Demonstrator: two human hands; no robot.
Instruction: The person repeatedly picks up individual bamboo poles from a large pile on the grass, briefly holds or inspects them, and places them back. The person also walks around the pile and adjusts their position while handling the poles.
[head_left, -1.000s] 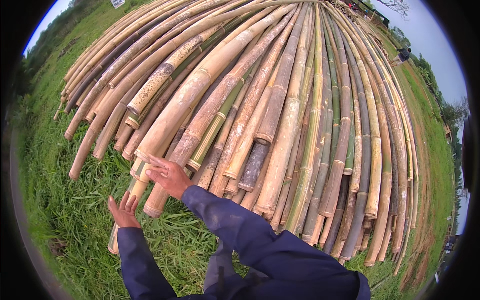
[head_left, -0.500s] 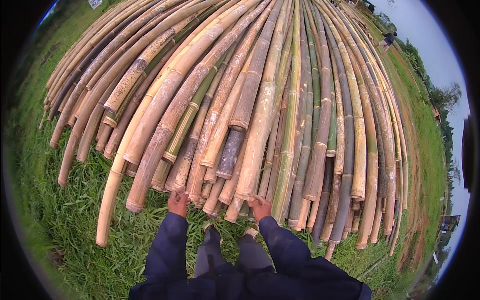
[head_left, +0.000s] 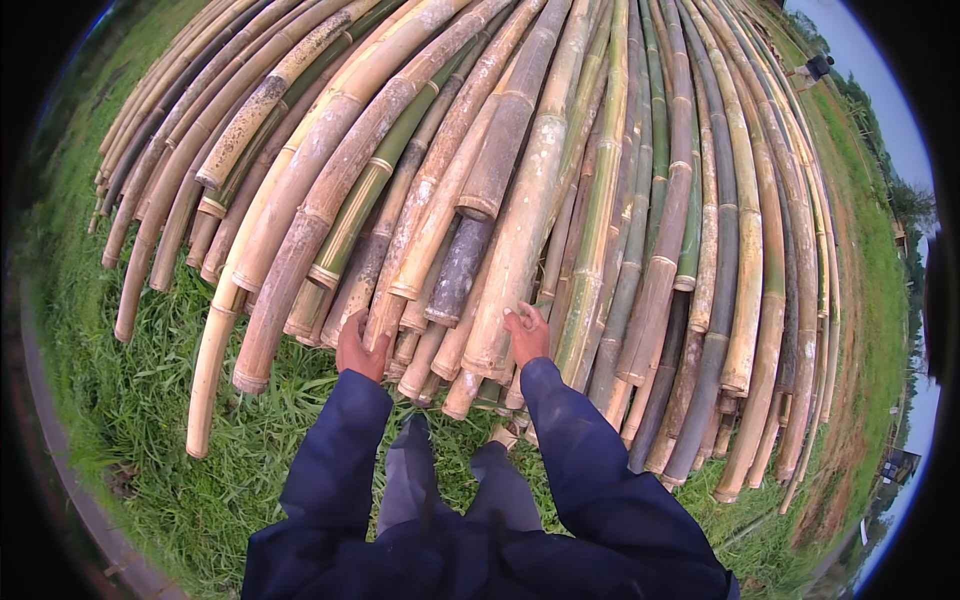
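Long bamboo poles, tan, brown and green, lie in a big pile with their cut ends toward me. My left hand is at the end of a speckled tan pole, its fingers and thumb apart. My right hand is open beside a thick pale pole with whitish patches, its fingertips near or on that pole's right side; I cannot tell if they touch. Between the hands, a dark grey pole is set back under a brown pole. Neither hand is closed round a pole.
Grass lies around my feet and left of the pile. One yellowish pole sticks out farther than its neighbours at the left. A dirt strip runs along the right. Another person is far off at the upper right.
Both hands have moved up and farther forward along the pole ends, and their fingers have spread from a more closed shape. The view has shifted a little; the poles look unmoved.
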